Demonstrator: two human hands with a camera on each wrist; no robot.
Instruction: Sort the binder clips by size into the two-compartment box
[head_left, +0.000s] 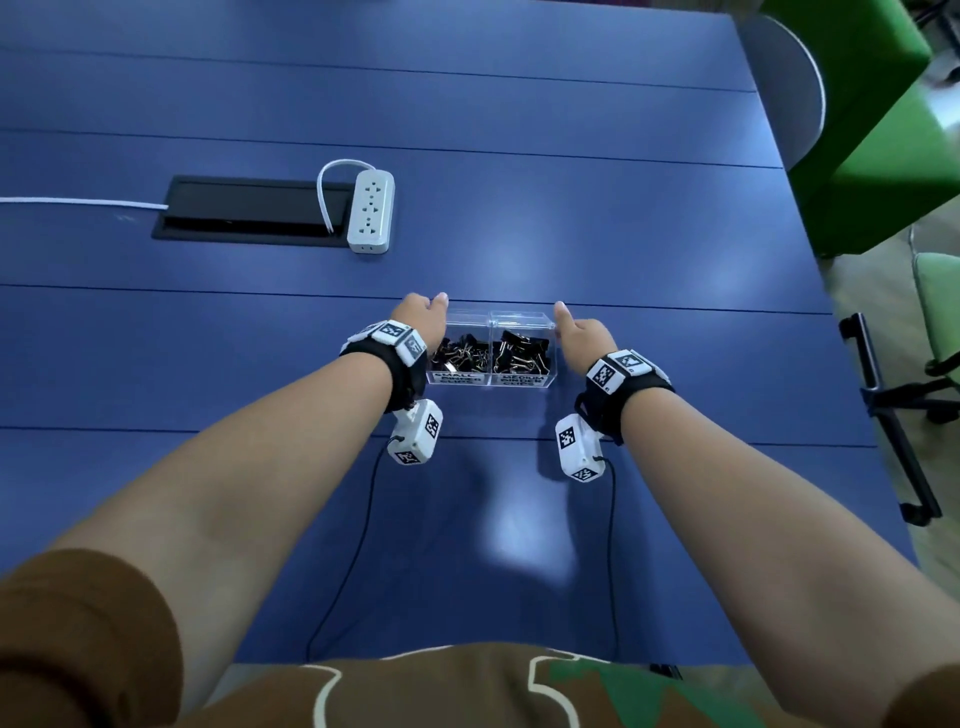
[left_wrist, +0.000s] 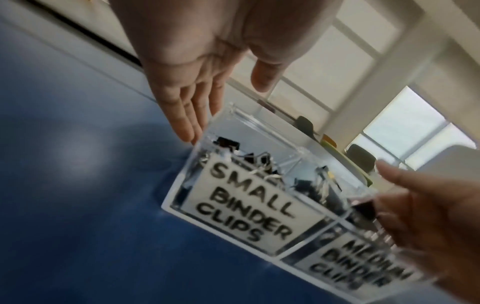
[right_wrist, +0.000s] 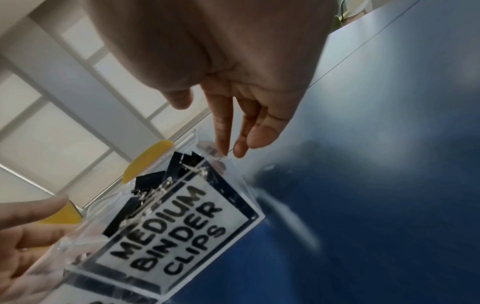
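Fingers on both hands are straight and held together, laid flat against the end walls of the clear two-compartment box (head_left: 491, 318). The left hand (head_left: 422, 312) is at the left end and the right hand (head_left: 581, 335) at the right end, thumbs up over the top edges.

From the head view the box sits on the blue table (head_left: 571, 208) right in front of the person, with black binder clips in both halves. The smaller ones (head_left: 461, 349) are in the left compartment, the bigger ones (head_left: 522, 349) in the right. The labels are too blurry to read from up there.

The left wrist view fixes that: the "SMALL BINDER CLIPS" label (left_wrist: 245, 207) is plain on the front wall, and the left fingers (left_wrist: 182, 121) touch the side wall. The right wrist view gives "MEDIUM BINDER CLIPS" (right_wrist: 172, 232), with the right fingertips (right_wrist: 223, 131) against the far corner of that side.

Only the head view shows a white power strip (head_left: 370, 212) beside a black cable hatch (head_left: 249, 208), well behind the box.
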